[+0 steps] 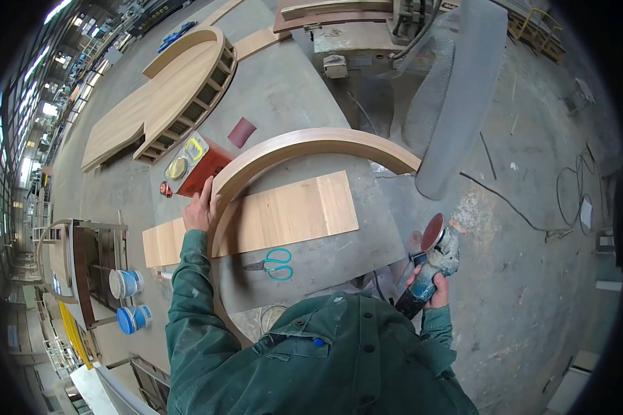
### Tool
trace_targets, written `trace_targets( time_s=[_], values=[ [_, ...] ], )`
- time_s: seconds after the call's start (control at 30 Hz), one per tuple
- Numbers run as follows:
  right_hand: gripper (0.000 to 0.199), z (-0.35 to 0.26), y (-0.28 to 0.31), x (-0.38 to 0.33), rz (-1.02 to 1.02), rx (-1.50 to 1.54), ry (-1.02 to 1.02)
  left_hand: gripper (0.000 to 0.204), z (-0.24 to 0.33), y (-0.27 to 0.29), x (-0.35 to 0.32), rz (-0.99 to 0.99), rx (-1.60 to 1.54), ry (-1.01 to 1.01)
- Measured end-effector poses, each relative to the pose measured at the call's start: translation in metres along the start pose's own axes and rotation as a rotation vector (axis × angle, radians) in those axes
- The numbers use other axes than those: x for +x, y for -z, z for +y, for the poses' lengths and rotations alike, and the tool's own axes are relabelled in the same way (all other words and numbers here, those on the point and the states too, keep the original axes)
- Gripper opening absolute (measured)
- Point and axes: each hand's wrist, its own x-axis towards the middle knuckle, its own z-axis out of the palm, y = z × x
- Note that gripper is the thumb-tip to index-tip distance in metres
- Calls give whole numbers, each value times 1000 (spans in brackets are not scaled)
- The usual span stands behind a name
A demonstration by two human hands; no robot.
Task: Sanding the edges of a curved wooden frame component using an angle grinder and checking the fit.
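A large curved wooden arch [304, 140] stands on edge over the grey worktable, its left leg running down beside my body. My left hand [201, 207] grips its left side, fingers along the outer face. Off to the right, my right hand [437, 294] is closed round the body of an angle grinder [444, 257] with a reddish sanding disc tilted upward, apart from the arch. Under the arch lies a flat light wooden board [298, 212]. Scissors with teal handles [279, 264] rest on the tabletop near me.
Left of the arch stands a red rectangular can [211, 166], with a dark red sandpaper sheet [241, 132] behind it. A larger curved wooden frame [180, 97] lies far left. Plastic wrap [464, 104] hangs at right. Blue-and-white buckets [126, 283] and a floor cable [512, 207] are nearby.
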Motion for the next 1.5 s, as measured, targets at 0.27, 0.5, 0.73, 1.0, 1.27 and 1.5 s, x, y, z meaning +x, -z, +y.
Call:
trace_targets(
  time_s=[0.27,0.5,0.73,1.0,1.27,1.5],
  values=[
    [56,9,-20,14,29,-4,3,57,-7,-25,-29,-63,-99,70],
    [55,14,-28,14,58,-22,24,62,0,-27,-57,-30,-114,147],
    [54,14,-28,17,94,-35,-64,62,11,-20,-63,-6,-77,214],
    [52,-7,-7,55,36,-64,-80,68,32,-20,-40,86,-12,138],
    [56,-20,8,99,39,42,-242,71,167,-17,103,227,-204,-301],
    [53,-45,7,115,101,137,-235,61,328,-45,227,-76,-264,-581]
  ],
)
